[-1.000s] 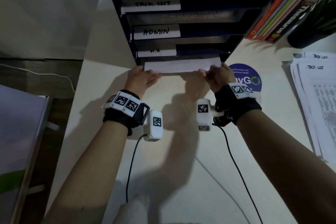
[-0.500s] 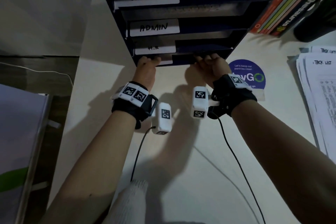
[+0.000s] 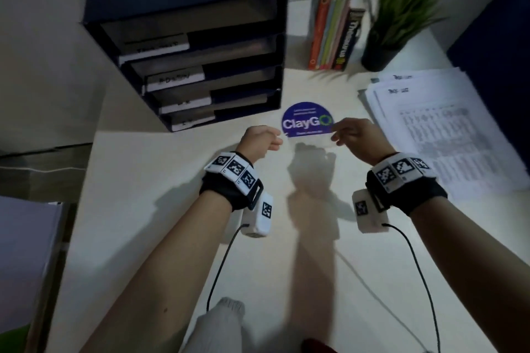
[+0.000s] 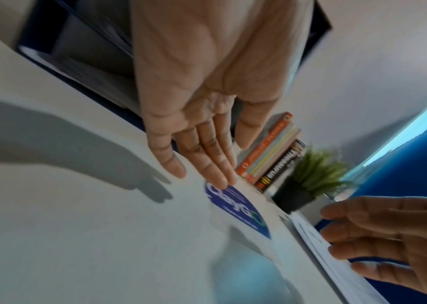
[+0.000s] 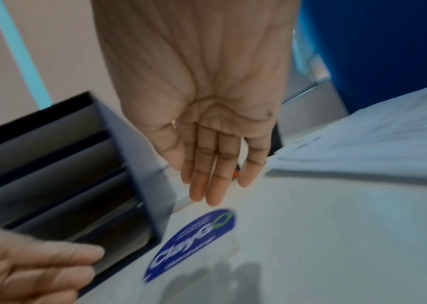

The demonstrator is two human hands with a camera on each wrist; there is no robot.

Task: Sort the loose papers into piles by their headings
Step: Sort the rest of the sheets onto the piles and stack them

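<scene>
The loose papers (image 3: 447,135) lie in a fanned stack on the desk (image 3: 177,238), just beyond the right hand's (image 3: 360,139) fingertips and off to their outer side; the top sheet carries a handwritten heading above a printed table, too blurred to read for sure. Judging by how thin and splayed the sheets look, they will be light, limp and apt to slide over one another, so a single sheet is best peeled up by a near corner or edge with thumb over and fingers under, then supported by both hands so it does not droop or crease.

The right hand's fingers (image 5: 207,181) are straight and slack, held slightly apart, grasping nothing and hovering above the desk near the round blue sticker (image 3: 307,122). The left hand (image 3: 259,142) is likewise released: its fingers (image 4: 207,164) extend together, empty, their tips over the sticker's edge; whether they touch the desk is not clear.

Ahead of the left fingers stands the dark tray organiser (image 3: 200,66), its stacked slots fronted by white label strips whose writing is blurred. Beyond the right fingers are upright books (image 3: 332,34) and a potted plant (image 3: 393,23). The next step looks to be a reach to the stack for another sheet.
</scene>
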